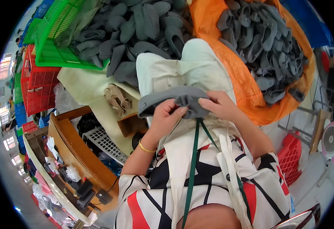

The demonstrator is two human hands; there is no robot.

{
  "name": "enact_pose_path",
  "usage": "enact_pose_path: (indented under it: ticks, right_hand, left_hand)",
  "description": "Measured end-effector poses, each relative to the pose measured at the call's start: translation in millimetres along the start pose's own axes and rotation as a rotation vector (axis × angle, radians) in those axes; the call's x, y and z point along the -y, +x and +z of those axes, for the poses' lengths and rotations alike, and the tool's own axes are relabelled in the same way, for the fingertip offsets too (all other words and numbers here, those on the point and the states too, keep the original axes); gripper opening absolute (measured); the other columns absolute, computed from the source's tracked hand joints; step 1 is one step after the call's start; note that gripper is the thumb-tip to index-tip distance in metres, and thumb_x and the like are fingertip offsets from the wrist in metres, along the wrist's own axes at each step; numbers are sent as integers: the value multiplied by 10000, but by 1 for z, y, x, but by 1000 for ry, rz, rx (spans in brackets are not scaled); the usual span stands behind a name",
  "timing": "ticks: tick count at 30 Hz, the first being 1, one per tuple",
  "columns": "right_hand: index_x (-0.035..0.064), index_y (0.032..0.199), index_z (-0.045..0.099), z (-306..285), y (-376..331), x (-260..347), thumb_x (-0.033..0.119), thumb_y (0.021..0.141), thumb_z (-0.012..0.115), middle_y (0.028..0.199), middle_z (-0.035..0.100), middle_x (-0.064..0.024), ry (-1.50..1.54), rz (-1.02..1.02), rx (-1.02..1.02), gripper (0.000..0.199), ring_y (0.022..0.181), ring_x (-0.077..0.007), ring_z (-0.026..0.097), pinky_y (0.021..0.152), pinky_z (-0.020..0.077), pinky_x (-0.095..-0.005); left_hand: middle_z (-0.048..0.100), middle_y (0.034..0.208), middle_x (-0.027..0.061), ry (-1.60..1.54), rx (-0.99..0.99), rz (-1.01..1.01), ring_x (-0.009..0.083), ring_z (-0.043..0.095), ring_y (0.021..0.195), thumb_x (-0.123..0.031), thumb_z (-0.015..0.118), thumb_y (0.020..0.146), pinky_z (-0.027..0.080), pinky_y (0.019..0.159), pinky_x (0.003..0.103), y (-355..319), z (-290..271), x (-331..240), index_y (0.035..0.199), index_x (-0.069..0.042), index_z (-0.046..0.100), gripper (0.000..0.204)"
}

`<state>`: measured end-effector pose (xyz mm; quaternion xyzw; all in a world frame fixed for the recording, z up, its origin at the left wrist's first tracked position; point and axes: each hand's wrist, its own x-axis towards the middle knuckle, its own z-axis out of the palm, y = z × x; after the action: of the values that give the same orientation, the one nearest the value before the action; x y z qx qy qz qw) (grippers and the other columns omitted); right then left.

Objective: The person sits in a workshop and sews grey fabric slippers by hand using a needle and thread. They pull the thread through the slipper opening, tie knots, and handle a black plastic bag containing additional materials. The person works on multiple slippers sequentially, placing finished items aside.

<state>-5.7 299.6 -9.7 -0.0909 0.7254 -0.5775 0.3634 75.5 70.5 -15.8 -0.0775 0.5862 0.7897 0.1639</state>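
While 1 grey shoe [163,92] is held above my pale lap cloth [209,61], I seem to be working its gathered part.
Next, I judge, calls for a steady hold and small finger moves: above the cloth, my left hand [164,118] pinches that part, thumb near fingers; my right hand [223,105] clasps the shoe's right end; right of the cloth lies an orange sack [247,86] of shoes [268,36].

Space ahead of the grey shoe [167,94] is open over the lap cloth [205,68]. A shoe heap [151,21] blocks the front; an orange sack [240,76], the right.
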Motion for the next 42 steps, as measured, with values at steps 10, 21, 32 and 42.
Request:
enact_pose_path:
  ticks: [10, 21, 32, 42]
  right_hand:
    - [4, 1198, 576, -165, -5, -17, 407, 1020, 499, 994, 623, -37, 858, -311, -800, 448, 891, -145, 592, 759, 511, -290]
    - [10, 1003, 653, -48, 52, -28, 164, 973, 593, 796, 593, -11, 184, -64, -506, 168, 723, -96, 561, 677, 472, -249]
    - [-13, 957, 589, -35, 93, -24, 104, 951, 577, 884, 563, -137, -948, -496, -452, 118, 838, -285, 543, 786, 443, -359]
    - [-29, 1003, 606, -32, 119, -7, 152, 1006, 558, 931, 592, -73, -719, -473, -411, 188, 852, -173, 562, 802, 451, -276]
  left_hand:
    - [646, 1026, 136, 1255, -613, 671, 339, 598, 947, -181, 695, 862, 502, 817, 423, 41, -40, -35, 1089, -25, 620, 286]
    - [573, 795, 120, 1168, -888, 330, 356, 558, 806, -203, 683, 864, 450, 675, 464, 59, -109, 6, 813, -62, 516, 225]
    - [593, 766, 134, 729, -1142, 242, 342, 584, 736, -243, 673, 879, 463, 641, 421, 21, -138, 38, 840, -51, 543, 235]
    - [638, 739, 123, 271, -1179, -83, 212, 624, 667, -222, 681, 878, 491, 625, 350, -37, -154, 140, 862, -16, 617, 217]
